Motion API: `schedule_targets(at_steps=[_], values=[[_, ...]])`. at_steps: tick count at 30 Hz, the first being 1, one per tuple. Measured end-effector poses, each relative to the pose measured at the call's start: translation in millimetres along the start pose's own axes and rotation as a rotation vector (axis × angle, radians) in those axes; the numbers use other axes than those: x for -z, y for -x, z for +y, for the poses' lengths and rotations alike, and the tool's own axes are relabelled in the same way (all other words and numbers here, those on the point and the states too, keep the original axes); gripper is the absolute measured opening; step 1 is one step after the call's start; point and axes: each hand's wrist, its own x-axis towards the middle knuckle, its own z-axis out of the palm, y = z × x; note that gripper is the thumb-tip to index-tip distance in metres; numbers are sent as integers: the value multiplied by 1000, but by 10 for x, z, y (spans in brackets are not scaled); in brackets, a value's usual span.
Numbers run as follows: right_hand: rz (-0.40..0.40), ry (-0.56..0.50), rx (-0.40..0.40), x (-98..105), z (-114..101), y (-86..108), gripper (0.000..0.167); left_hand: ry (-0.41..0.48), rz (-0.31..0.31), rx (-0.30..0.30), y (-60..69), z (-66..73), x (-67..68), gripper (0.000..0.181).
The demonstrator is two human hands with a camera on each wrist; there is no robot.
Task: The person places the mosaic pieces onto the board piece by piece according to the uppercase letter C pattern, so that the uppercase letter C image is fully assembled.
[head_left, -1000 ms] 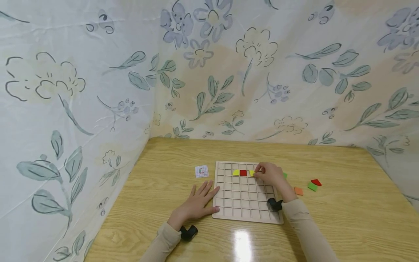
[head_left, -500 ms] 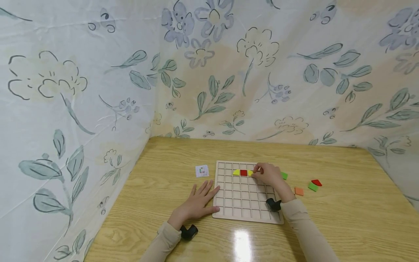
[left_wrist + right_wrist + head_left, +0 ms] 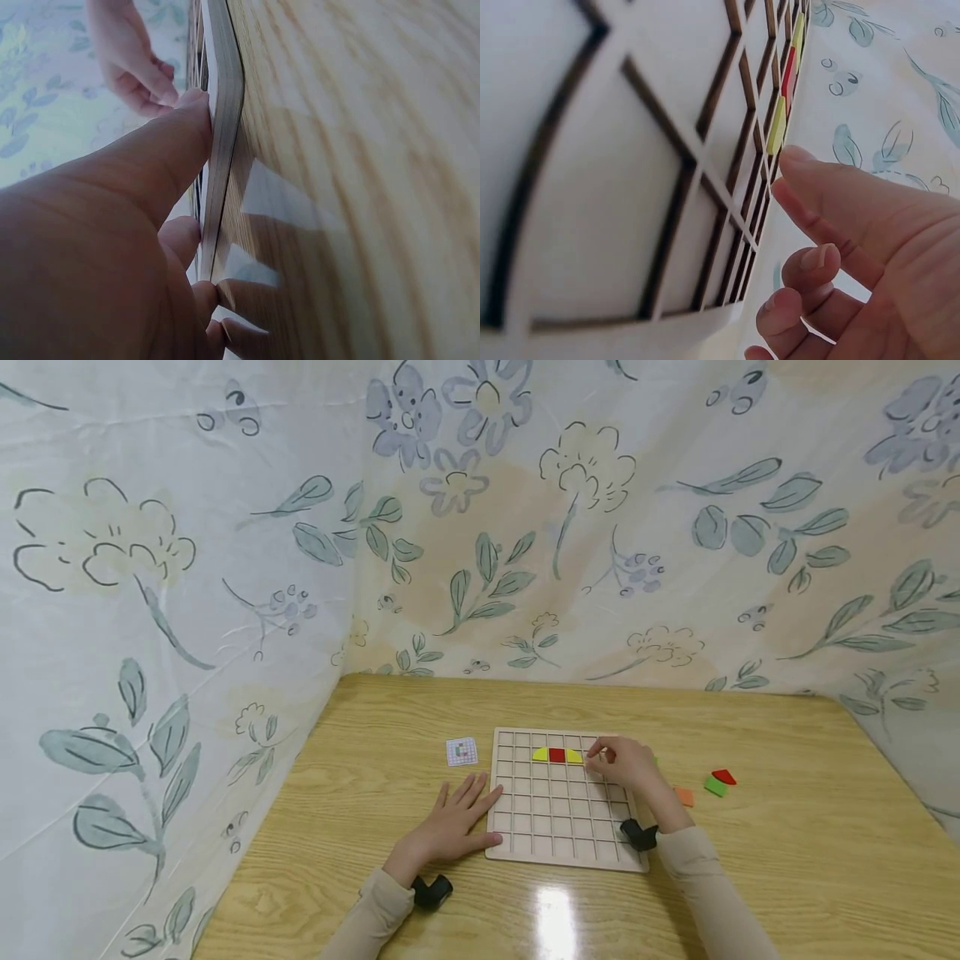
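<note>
A pale wooden grid board [image 3: 542,824] lies on the table. In one of its upper rows sit a yellow quarter-round tile [image 3: 540,755], a red square tile [image 3: 557,756] and a second yellow quarter-round tile [image 3: 574,757], side by side. My right hand [image 3: 626,764] hovers just right of that second yellow tile [image 3: 777,127]. Its thumb and index finger are slightly parted, the other fingers loosely bent, nothing between them. With fingers spread, my left hand [image 3: 447,824] rests at the board's left edge; thumb and fingertip touch the rim [image 3: 225,112].
A small printed pattern card [image 3: 461,752] lies left of the board. To the right are an orange square tile [image 3: 684,797], a green tile [image 3: 716,787] and a red tile [image 3: 723,776]. Another green tile is mostly hidden behind my right hand. Floral cloth [image 3: 480,568] surrounds the wooden table.
My right hand has let go of the second yellow tile and drawn slightly right, uncovering it in its cell beside the red square. The left hand stays still.
</note>
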Motion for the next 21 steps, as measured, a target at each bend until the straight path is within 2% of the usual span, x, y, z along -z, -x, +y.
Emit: schedule_targets(at_steps=[5, 12, 21], values=[[14, -21, 20, 21, 71, 58, 14, 0, -2, 4, -4, -6, 2, 71], [7, -51, -25, 101, 160, 114, 17, -5, -3, 0, -9, -13, -4, 71], [29, -57, -41, 174, 314, 172, 20, -9, -7, 0, -21, -15, -11, 71]])
